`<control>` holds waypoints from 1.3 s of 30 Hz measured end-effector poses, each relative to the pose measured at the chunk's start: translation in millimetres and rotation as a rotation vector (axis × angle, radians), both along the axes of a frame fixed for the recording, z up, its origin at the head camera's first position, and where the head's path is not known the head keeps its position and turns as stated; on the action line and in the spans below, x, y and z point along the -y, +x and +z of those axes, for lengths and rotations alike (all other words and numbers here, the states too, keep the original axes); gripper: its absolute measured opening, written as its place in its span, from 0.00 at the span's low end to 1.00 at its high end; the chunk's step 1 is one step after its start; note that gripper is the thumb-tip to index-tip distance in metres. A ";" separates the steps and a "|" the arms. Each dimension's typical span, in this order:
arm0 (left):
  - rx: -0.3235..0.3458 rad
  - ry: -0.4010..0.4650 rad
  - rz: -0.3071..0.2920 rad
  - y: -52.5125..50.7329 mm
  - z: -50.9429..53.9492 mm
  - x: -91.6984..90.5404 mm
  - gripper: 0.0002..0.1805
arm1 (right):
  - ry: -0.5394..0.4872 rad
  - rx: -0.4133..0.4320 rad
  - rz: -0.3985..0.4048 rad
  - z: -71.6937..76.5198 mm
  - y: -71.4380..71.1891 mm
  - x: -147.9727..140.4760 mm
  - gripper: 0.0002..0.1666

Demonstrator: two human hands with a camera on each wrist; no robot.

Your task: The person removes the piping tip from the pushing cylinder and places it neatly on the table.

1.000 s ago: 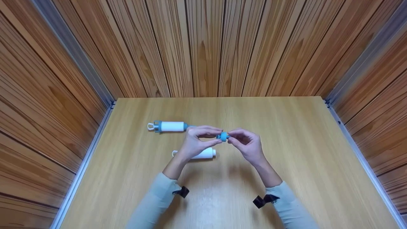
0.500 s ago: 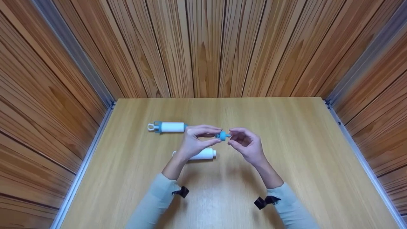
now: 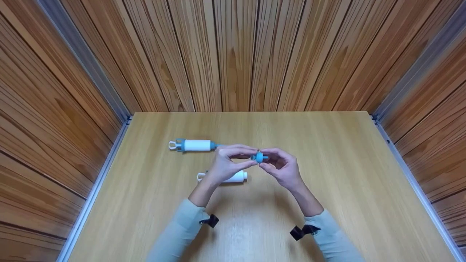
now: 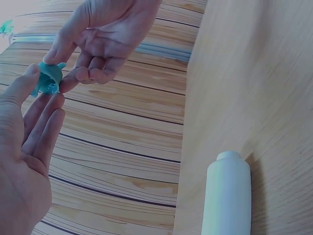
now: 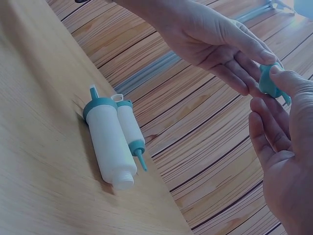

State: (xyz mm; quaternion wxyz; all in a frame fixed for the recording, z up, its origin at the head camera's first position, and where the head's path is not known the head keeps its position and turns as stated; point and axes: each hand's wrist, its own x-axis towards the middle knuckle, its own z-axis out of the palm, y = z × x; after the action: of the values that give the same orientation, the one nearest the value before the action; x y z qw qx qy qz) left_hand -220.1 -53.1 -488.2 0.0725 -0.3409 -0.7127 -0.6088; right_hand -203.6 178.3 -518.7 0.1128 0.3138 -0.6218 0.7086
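Observation:
Between both hands, above the table, a small teal cap with a thin nozzle [image 3: 259, 157] is pinched. My left hand [image 3: 227, 164] grips its left side with thumb and fingertips; my right hand [image 3: 284, 168] has thumb and fingertips on its right side. In the left wrist view the hollow underside of the cap [image 4: 49, 79] shows. The right wrist view has the cap [image 5: 269, 81] between both thumbs and fingers. Below my left hand lies a white bottle [image 3: 236, 176], its bare neck pointing right, partly hidden by the wrist.
A second white bottle [image 3: 197, 145] with teal ends, a white ring and a thin teal nozzle lies farther back on the wooden table [image 3: 327, 145], left of the hands. Wood-plank walls [image 3: 233, 54] stand behind and at both sides.
The right fingertips came off the nozzle, then closed in on the cap again. My left hand and the cap have shifted slightly right.

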 end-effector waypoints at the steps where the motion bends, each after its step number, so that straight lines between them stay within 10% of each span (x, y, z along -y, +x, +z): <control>1: 0.001 -0.001 0.000 0.0 0.1 0.0 0.16 | -0.001 -0.005 0.001 0.2 -0.1 0.0 0.24; 39: -0.007 0.005 0.042 1.5 -4.0 3.7 0.14 | 0.031 -0.001 -0.057 4.3 -0.9 -18.1 0.23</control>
State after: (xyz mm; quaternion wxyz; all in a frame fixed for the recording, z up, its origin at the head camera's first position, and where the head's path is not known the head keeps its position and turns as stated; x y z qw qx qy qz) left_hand -218.6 -56.8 -492.2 0.0888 -0.3280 -0.7177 -0.6078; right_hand -204.6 196.3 -514.4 0.1283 0.2981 -0.6413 0.6953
